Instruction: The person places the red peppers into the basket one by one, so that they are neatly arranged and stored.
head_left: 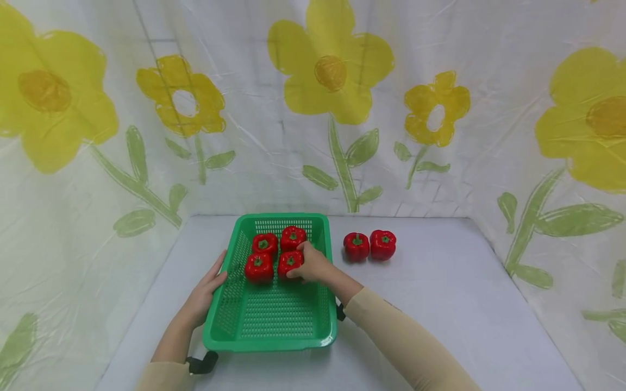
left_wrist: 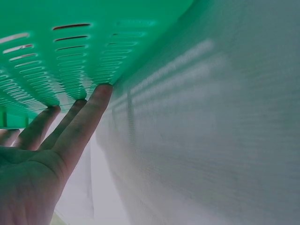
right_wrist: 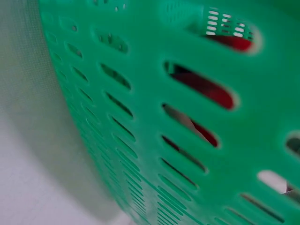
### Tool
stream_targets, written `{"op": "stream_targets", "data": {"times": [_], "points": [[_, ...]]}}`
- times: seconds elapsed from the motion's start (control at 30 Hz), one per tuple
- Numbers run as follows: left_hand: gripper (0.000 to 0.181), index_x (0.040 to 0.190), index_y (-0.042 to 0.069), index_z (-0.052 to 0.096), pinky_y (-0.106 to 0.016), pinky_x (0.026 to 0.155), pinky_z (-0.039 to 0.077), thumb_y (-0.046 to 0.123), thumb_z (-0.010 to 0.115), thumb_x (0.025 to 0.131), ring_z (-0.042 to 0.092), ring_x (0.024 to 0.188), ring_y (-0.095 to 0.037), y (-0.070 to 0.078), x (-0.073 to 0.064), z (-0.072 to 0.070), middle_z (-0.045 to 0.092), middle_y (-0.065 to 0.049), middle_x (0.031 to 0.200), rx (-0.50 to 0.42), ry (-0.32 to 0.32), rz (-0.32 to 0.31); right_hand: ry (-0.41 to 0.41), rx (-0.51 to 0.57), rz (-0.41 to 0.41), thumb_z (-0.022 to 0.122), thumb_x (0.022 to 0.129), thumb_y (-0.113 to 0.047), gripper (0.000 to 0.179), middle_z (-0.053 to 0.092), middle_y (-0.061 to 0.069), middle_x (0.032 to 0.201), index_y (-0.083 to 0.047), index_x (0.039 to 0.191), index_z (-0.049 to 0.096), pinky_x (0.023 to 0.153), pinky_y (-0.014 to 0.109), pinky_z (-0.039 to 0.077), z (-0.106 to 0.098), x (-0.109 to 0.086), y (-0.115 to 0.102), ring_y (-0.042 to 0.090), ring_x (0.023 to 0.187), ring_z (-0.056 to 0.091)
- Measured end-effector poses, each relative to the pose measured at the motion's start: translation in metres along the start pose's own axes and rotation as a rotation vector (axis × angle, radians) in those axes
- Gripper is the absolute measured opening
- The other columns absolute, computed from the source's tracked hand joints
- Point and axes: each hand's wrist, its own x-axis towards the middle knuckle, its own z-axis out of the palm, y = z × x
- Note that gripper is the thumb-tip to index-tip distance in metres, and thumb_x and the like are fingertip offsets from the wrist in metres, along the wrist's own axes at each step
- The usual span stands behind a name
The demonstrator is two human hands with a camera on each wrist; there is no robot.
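In the head view a green plastic basket (head_left: 274,345) with slotted walls holds several red bell peppers. My right hand (head_left: 313,264) reaches over the basket's right rim and grips the near right bell pepper (head_left: 289,262), thumb at its front and fingers at its back. Beside that one sit another bell pepper (head_left: 259,269) on the left and two farther back. My left hand (head_left: 202,296) is at the basket's left side; in the left wrist view its extended fingers (left_wrist: 84,122) touch the slotted wall (left_wrist: 70,56) from outside. The basket wall (right_wrist: 145,93) hides my right hand in the right wrist view.
Two more red bell peppers, one (head_left: 356,247) next to the other (head_left: 383,245), stand on the white table (head_left: 430,304) right of the basket. A white curtain (head_left: 264,163) with yellow flowers hangs behind the table and along both sides.
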Motion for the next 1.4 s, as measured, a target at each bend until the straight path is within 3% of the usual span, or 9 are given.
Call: {"op": "stream_targets", "data": {"times": [0.4, 0.73, 1.07, 1.23, 1.4], "points": [[0.058, 0.162, 0.041, 0.003, -0.046, 0.089, 0.060, 0.042, 0.030, 0.111, 0.053, 0.130, -0.043, 0.001, 0.001, -0.001, 0.003, -0.013, 0.170, 0.004, -0.012, 0.007, 0.021, 0.025, -0.012, 0.085, 0.084, -0.017, 0.074, 0.051, 0.016, 0.143, -0.010, 0.144, 0.043, 0.066, 0.036, 0.063, 0.000, -0.006, -0.001, 0.030, 0.113, 0.060], [0.057, 0.162, 0.042, 0.005, -0.047, 0.088, 0.060, 0.043, 0.030, 0.111, 0.055, 0.128, -0.045, -0.001, 0.000, 0.001, 0.012, -0.017, 0.169, -0.001, 0.001, -0.017, 0.004, 0.073, -0.017, 0.087, 0.081, -0.015, 0.078, 0.048, 0.017, 0.148, -0.011, 0.145, 0.042, 0.067, 0.039, 0.063, -0.001, -0.007, 0.002, 0.031, 0.113, 0.060], [0.057, 0.162, 0.042, 0.004, -0.046, 0.089, 0.060, 0.042, 0.030, 0.111, 0.050, 0.133, -0.048, -0.001, 0.000, 0.000, 0.008, -0.016, 0.170, 0.004, -0.004, -0.001, -0.023, 0.095, -0.048, 0.086, 0.082, -0.015, 0.082, 0.045, 0.018, 0.151, -0.011, 0.148, 0.039, 0.073, 0.045, 0.063, -0.010, -0.020, -0.004, 0.030, 0.103, 0.066], [0.058, 0.162, 0.041, 0.003, -0.047, 0.088, 0.060, 0.042, 0.030, 0.111, 0.053, 0.130, -0.046, -0.001, 0.000, -0.002, 0.009, -0.017, 0.169, -0.007, -0.010, 0.001, -0.034, 0.119, -0.057, 0.086, 0.082, -0.017, 0.086, 0.042, 0.020, 0.152, -0.013, 0.151, 0.035, 0.078, 0.047, 0.063, -0.017, -0.026, -0.002, 0.040, 0.124, 0.057], [0.057, 0.162, 0.041, 0.004, -0.047, 0.088, 0.060, 0.042, 0.030, 0.111, 0.054, 0.129, -0.045, -0.001, 0.000, -0.002, 0.009, -0.017, 0.169, -0.006, -0.008, 0.003, -0.032, 0.142, -0.071, 0.086, 0.082, -0.018, 0.088, 0.042, 0.023, 0.153, -0.012, 0.153, 0.034, 0.079, 0.047, 0.063, -0.028, -0.029, 0.001, 0.043, 0.130, 0.053]]}}
